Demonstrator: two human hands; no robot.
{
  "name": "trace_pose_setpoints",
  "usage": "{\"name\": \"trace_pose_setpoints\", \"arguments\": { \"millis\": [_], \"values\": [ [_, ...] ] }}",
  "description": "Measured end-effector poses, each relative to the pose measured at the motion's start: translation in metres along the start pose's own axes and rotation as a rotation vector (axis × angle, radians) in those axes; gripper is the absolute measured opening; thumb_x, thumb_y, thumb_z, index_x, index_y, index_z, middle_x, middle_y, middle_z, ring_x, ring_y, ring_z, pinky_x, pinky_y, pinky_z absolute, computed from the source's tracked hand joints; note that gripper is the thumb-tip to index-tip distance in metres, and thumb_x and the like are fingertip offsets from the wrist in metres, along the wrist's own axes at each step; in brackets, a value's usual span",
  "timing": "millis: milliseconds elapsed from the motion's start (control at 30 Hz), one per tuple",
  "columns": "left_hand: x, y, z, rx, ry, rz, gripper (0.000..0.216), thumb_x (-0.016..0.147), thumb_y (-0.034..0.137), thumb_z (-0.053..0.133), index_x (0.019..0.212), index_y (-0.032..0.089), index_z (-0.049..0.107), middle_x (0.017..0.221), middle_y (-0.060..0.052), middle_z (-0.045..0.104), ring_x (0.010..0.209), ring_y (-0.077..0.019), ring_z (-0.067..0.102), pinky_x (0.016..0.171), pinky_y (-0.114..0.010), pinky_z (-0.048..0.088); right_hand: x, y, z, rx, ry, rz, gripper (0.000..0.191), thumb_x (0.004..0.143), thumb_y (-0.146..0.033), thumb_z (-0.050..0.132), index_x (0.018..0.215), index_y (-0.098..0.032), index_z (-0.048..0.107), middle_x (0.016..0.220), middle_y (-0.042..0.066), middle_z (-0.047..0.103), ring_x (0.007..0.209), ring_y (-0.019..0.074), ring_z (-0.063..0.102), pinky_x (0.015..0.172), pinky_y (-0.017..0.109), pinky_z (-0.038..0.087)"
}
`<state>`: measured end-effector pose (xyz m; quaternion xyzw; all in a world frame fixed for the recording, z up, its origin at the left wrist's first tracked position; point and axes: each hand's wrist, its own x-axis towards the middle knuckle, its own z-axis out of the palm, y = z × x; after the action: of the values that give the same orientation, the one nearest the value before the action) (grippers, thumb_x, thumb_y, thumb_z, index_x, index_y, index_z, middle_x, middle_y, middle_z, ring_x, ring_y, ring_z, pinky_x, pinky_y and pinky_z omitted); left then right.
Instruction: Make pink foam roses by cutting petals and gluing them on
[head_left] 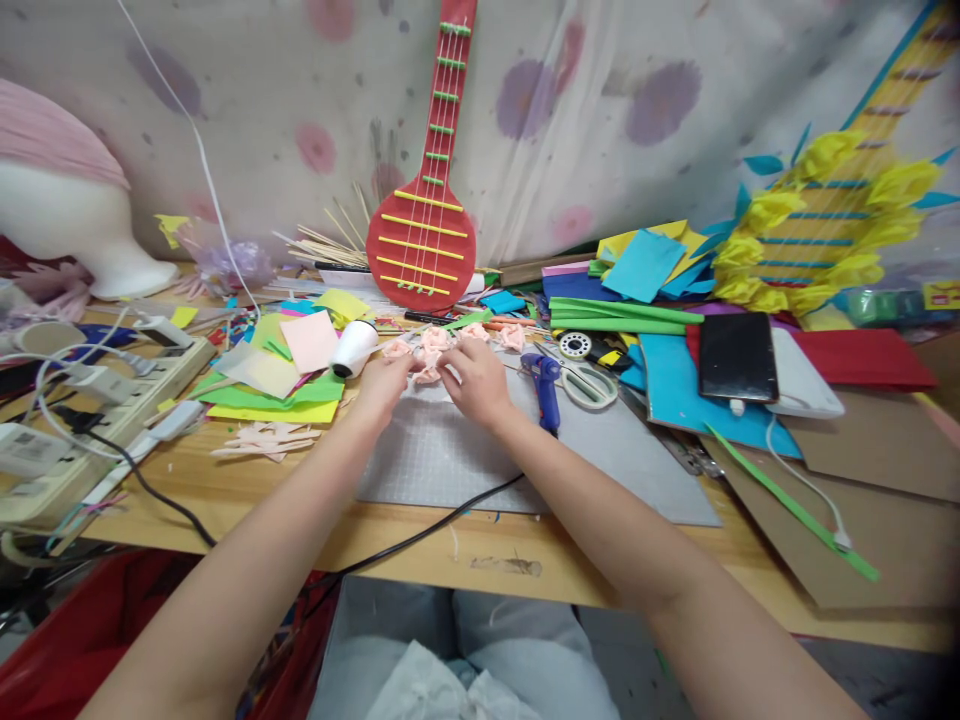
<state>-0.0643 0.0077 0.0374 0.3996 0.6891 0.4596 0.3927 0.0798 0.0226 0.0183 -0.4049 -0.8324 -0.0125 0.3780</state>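
Several pale pink paper flowers [434, 341] lie in a cluster at the far edge of a grey cutting mat [427, 465]. My left hand [385, 386] is closed, its fingertips pinching the left side of the nearest pink flower [427, 374]. From the right, the curled fingers of my right hand [475, 380] press on that same flower. The palms hide part of the blossoms. A blue hot glue gun [546, 390] lies just right of my right hand, beside scissors [589, 386] with pale handles. Left of my left hand is a white thread spool [355, 348].
Coloured paper sheets [274, 395] and pink scraps [266, 440] lie at left, near a power strip [127, 420] with cables. A red paper lute [422, 245] leans at the back. Cardboard [862, 530] and a black phone-like device [739, 357] are at right. A black cord [427, 540] crosses the front edge.
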Motion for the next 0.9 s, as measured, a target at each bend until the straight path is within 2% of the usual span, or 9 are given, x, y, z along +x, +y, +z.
{"name": "trace_pose_setpoints", "arguments": {
  "millis": [100,200,300,433,533,700,900],
  "values": [
    [0.008,-0.010,0.002,0.168,0.060,0.237,0.018,0.066,0.032,0.055,0.071,0.016,0.064,0.074,-0.004,0.063,0.069,-0.0166,0.054,0.063,-0.026,0.039,-0.001,0.007,-0.005,0.280,0.121,0.271,0.009,0.078,-0.026,0.054,0.074,-0.019,0.059,0.081,0.004,0.053,0.078,0.0158,0.049,0.071,0.030,0.041],
    [0.015,-0.021,0.010,0.361,0.098,0.386,0.028,0.068,0.032,0.057,0.091,0.017,0.063,0.097,-0.009,0.063,0.086,-0.0211,0.057,0.080,-0.031,0.041,0.000,0.017,-0.008,0.602,0.178,0.485,0.014,0.070,-0.032,0.061,0.071,-0.019,0.056,0.080,0.002,0.053,0.070,0.0129,0.049,0.067,0.028,0.043],
    [0.019,-0.029,0.022,0.458,0.125,0.445,0.032,0.074,0.029,0.052,0.102,0.016,0.059,0.105,-0.014,0.061,0.099,-0.0256,0.055,0.090,-0.037,0.038,-0.001,0.025,-0.011,0.941,0.145,0.617,0.023,0.063,-0.037,0.066,0.069,-0.020,0.053,0.073,-0.001,0.053,0.067,0.0116,0.051,0.065,0.027,0.044],
    [0.023,-0.033,0.033,0.480,0.135,0.387,0.033,0.080,0.023,0.042,0.109,0.015,0.056,0.106,-0.015,0.061,0.105,-0.0279,0.053,0.093,-0.041,0.036,-0.005,0.027,-0.014,1.287,0.018,0.708,0.032,0.056,-0.041,0.071,0.067,-0.020,0.051,0.064,-0.003,0.054,0.062,0.0103,0.051,0.064,0.026,0.043],
    [0.022,-0.037,0.038,0.512,0.150,0.384,0.039,0.078,0.025,0.045,0.114,0.012,0.051,0.112,-0.018,0.059,0.111,-0.0298,0.050,0.095,-0.042,0.034,-0.007,0.025,-0.016,1.410,-0.025,0.712,0.033,0.053,-0.040,0.074,0.067,-0.019,0.053,0.068,-0.003,0.056,0.064,0.0100,0.053,0.069,0.027,0.045],
    [0.017,-0.047,0.043,0.512,0.144,0.504,0.057,0.073,0.031,0.054,0.123,0.010,0.041,0.122,-0.020,0.051,0.118,-0.0309,0.043,0.100,-0.043,0.031,-0.008,0.026,-0.015,1.463,-0.030,0.742,0.032,0.052,-0.038,0.076,0.068,-0.020,0.056,0.071,0.000,0.060,0.070,0.0136,0.057,0.075,0.031,0.047],
    [0.014,-0.047,0.044,0.273,0.076,0.488,0.065,0.065,0.026,0.064,0.123,0.016,0.037,0.123,-0.015,0.048,0.112,-0.0253,0.048,0.092,-0.037,0.041,-0.010,0.032,-0.010,1.495,-0.008,0.748,0.029,0.052,-0.035,0.076,0.068,-0.019,0.059,0.068,-0.001,0.061,0.064,0.0130,0.056,0.070,0.030,0.047]
  ]
}}
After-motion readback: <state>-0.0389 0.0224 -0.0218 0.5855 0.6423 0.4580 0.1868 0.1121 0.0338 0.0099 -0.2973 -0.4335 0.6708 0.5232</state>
